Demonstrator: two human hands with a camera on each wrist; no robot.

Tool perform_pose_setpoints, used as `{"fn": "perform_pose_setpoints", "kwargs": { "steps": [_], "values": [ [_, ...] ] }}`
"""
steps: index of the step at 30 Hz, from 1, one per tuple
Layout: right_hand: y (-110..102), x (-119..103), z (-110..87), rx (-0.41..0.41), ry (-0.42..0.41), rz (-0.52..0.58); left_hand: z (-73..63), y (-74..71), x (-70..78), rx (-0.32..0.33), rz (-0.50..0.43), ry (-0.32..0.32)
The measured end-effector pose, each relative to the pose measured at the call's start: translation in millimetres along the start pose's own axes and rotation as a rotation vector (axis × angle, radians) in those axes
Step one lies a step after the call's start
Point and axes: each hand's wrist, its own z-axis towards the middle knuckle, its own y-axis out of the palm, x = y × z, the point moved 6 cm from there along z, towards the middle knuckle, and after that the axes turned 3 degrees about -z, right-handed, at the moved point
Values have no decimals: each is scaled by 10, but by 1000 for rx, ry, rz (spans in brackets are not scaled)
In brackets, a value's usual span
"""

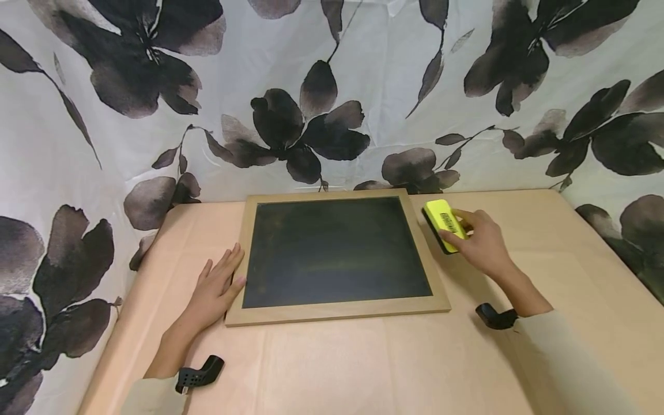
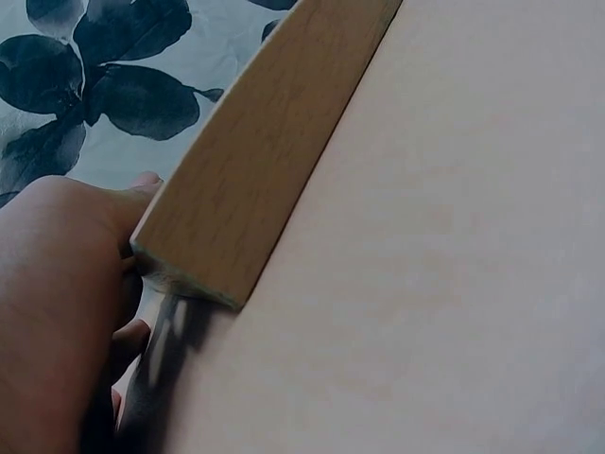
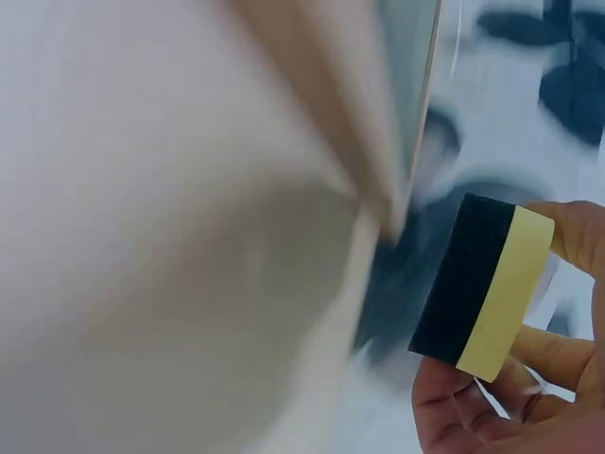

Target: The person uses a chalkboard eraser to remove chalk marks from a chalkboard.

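Note:
A small blackboard (image 1: 337, 253) in a light wooden frame (image 1: 337, 314) lies on the table; faint smears mark its dark surface. My left hand (image 1: 212, 297) touches the frame's left side, fingers fairly straight. In the left wrist view, that hand (image 2: 57, 293) is beside a corner of the frame (image 2: 255, 151), some fingers partly hidden. Just right of the board, my right hand (image 1: 482, 242) pinches a yellow board eraser (image 1: 446, 222) between thumb and fingers. The right wrist view shows the eraser's black felt pad (image 3: 463, 279) and the hand (image 3: 529, 407) gripping its yellow back.
A pale wood-toned table (image 1: 332, 369) extends around the board. Behind and at the sides hangs a white cloth (image 1: 389, 75) with dark flowers. Black wrist devices sit on the left wrist (image 1: 199, 374) and right wrist (image 1: 496, 317).

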Motion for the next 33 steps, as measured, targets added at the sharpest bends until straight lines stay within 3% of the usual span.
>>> {"fn": "perform_pose_setpoints", "kwargs": {
  "steps": [4,8,18,29,33],
  "values": [
    [-72,441,-94,1,100,-27,-14,5,-4,1,1,7],
    [-18,640,-187,-39,138,-43,-22,11,-23,2,4,6],
    [126,663,-174,-117,178,-63,-11,13,-47,-11,-27,-18],
    [202,681,-151,-149,232,-99,15,35,-79,0,-40,-8],
    [198,654,-131,-216,221,-101,6,-47,-62,-2,-65,-50]
  ]
}}
